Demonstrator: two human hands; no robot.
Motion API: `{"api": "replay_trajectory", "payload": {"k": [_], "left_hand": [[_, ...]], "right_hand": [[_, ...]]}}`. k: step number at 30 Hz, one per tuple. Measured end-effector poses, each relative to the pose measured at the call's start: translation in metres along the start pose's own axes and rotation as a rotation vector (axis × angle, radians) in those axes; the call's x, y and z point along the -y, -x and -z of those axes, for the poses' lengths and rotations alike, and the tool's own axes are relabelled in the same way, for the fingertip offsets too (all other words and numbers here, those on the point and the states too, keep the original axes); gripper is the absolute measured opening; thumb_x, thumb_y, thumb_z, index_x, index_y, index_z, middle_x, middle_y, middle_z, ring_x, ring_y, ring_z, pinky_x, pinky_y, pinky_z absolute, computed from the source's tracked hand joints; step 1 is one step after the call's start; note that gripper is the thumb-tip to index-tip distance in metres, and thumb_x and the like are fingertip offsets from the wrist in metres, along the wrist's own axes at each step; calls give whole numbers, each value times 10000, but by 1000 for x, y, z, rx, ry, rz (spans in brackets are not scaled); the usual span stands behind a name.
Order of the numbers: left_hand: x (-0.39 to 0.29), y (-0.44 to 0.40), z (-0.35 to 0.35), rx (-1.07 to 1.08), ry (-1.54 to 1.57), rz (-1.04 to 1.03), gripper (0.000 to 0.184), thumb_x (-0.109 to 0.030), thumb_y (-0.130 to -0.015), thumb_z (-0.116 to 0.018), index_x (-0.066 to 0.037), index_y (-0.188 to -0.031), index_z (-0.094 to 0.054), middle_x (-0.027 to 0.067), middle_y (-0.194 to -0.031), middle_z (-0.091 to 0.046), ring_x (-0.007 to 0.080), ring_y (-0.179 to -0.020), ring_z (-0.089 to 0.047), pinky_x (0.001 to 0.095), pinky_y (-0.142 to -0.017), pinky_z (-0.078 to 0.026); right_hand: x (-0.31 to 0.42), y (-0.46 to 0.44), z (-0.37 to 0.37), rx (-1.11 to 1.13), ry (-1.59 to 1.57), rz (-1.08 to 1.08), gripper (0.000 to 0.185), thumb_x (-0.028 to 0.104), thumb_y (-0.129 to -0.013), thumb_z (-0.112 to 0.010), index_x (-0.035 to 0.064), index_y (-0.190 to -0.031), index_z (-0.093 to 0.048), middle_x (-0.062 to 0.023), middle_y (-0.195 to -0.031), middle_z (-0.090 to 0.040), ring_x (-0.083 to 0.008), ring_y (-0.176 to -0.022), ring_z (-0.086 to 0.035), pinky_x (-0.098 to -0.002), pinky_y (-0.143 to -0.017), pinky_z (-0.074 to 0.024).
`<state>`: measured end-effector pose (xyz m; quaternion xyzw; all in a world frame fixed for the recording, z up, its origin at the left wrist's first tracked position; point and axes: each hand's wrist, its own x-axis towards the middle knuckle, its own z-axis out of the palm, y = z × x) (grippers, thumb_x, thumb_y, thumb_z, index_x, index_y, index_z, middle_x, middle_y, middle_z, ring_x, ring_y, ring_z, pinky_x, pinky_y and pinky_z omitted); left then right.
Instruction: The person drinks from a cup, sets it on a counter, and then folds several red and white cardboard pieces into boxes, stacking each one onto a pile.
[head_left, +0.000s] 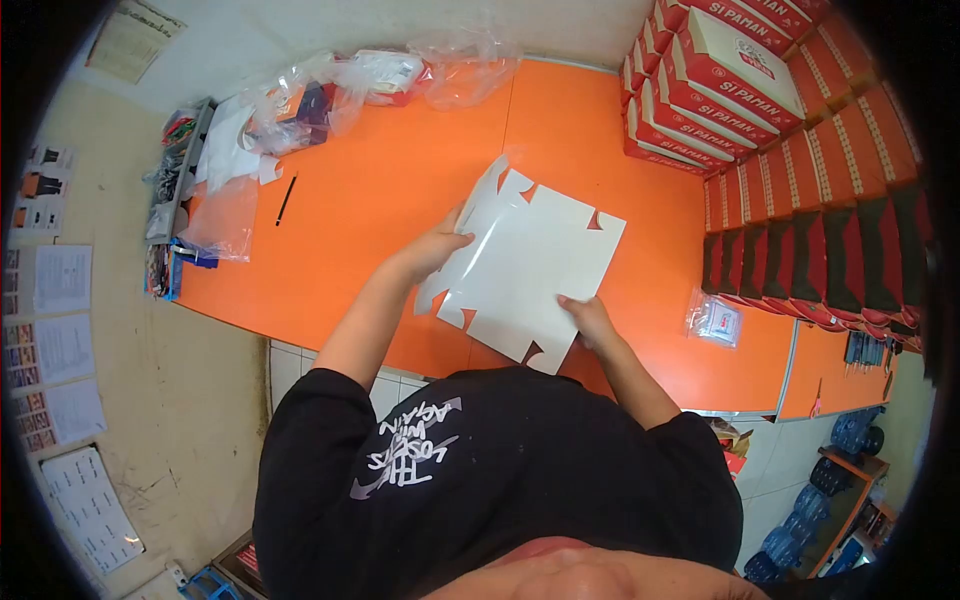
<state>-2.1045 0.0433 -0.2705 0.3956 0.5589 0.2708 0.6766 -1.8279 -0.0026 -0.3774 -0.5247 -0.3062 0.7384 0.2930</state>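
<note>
A white die-cut cardboard box blank (545, 265) with notched corners is held tilted above the orange table. My left hand (440, 248) grips its left side, where a flap bends upward; the thumb lies on the upper face and the fingers are mostly behind the flap. At the lower right edge, my right hand (592, 322) pinches the board with its thumb on top, the other fingers hidden underneath.
Stacked red-and-white printed boxes (720, 85) and rows of orange and dark boxes (810, 180) stand at the right. A black pen (287, 199), clear plastic bags (460, 70) and a grey organizer (185, 165) are on the left and back. A small plastic packet (716, 322) lies at right.
</note>
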Motion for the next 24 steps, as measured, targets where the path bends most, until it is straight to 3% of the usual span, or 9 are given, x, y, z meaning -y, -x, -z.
{"api": "replay_trajectory", "payload": {"k": [3, 5, 8, 11, 14, 18, 20, 22, 24], "left_hand": [[8, -8, -22, -104, -152, -37, 637, -91, -840, -443, -38, -1398, -138, 183, -1405, -269, 301, -1250, -350, 369, -1002, -311], [35, -24, -36, -435, -424, -316, 661, -123, -837, -463, -48, -1400, -124, 229, -1402, -238, 348, -1259, -323, 384, -1007, -310], [39, -23, -79, -568, -730, -199, 699, -190, -825, -505, -47, -1397, -131, 288, -1392, -189, 437, -1262, -266, 491, -1006, -283], [37, -23, -112, -555, -1033, -3, 731, -300, -817, -526, -55, -1396, -153, 318, -1394, -134, 509, -1251, -211, 608, -970, -243], [48, -30, -116, -523, -1159, -21, 751, -392, -819, -508, -71, -1401, -159, 316, -1401, -107, 540, -1239, -184, 672, -936, -208], [59, -33, -120, -522, -1352, -42, 765, -465, -822, -482, -66, -1399, -178, 312, -1398, -136, 530, -1233, -209, 650, -953, -210], [49, -37, -108, -514, -1157, -39, 773, -519, -833, -453, -34, -1384, -211, 258, -1413, -183, 478, -1253, -229, 640, -952, -229], [71, -65, -34, -24, 71, -353, 793, -590, -835, -407, -29, -1372, -247, 173, -1429, -231, 388, -1273, -264, 625, -950, -255], [35, -38, 5, 181, 237, -192, 791, -643, -812, -406, -124, -1388, -251, 158, -1436, -220, 338, -1273, -291, 613, -965, -261]], "right_hand": [[0, -3, 2, -19, -42, 21, 364, 66, -817, -580, -102, -1126, -484, -179, -1052, -576, -245, -911, -583, -353, -784, -467], [-2, -4, 4, 3, 9, 17, 418, 80, -822, -569, -85, -1183, -436, -177, -1085, -562, -271, -986, -554, -387, -843, -449], [1, -1, 4, -4, 10, 53, 389, 92, -820, -587, -112, -1133, -478, -172, -1049, -577, -222, -895, -577, -335, -786, -463], [-5, -3, 9, 2, 25, 23, 394, 104, -820, -590, -101, -1139, -482, -163, -1055, -576, -216, -898, -570, -327, -800, -454], [-14, -8, 15, 64, 76, 23, 422, 94, -825, -585, -72, -1186, -446, -151, -1107, -559, -243, -991, -544, -358, -856, -433], [-10, -7, 5, 40, 92, 156, 445, 90, -818, -598, -61, -1203, -435, -151, -1134, -544, -244, -1012, -533, -359, -862, -431], [-7, -9, 8, 77, -128, -24, 494, 38, -787, -604, -52, -1232, -411, -148, -1147, -537, -245, -1016, -532, -344, -879, -427], [17, 12, 9, 66, -165, 66, 510, 27, -778, -603, -45, -1241, -401, -151, -1151, -534, -258, -1030, -532, -353, -902, -420], [48, 26, 13, 180, -185, 183, 551, -5, -754, -596, -38, -1258, -377, -165, -1159, -524, -280, -1046, -536, -374, -937, -414]]}}
